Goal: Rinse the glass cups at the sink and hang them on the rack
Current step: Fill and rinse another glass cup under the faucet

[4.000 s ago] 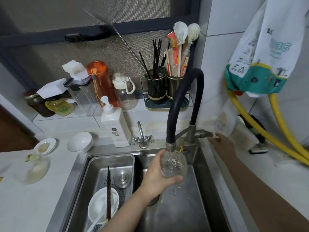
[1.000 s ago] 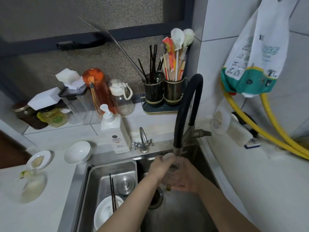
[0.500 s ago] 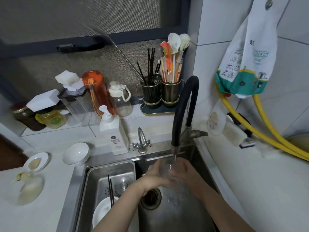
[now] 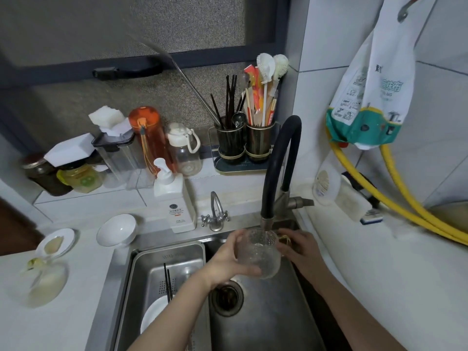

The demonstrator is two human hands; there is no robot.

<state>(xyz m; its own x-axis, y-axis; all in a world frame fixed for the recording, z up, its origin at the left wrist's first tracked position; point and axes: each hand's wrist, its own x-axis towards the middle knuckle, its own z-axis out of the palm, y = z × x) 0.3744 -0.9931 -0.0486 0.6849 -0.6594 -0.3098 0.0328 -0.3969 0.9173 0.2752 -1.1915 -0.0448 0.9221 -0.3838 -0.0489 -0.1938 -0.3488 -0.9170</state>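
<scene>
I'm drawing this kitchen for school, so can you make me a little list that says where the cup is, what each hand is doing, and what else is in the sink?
cup: glass cup, upright, mouth right under the black tap
left hand: left hand grips the cup's side
right hand: right hand holds the cup's other side, by the handle
under the cup: sink with its drain
left basin: metal tray holding a white bowl and dark chopsticks
rack: not in view

1 glass cup (image 4: 258, 252), 2 hands, 2 taps, 2 utensil holders, 2 jars, 2 bottles, 1 soap dispenser (image 4: 174, 201).
</scene>
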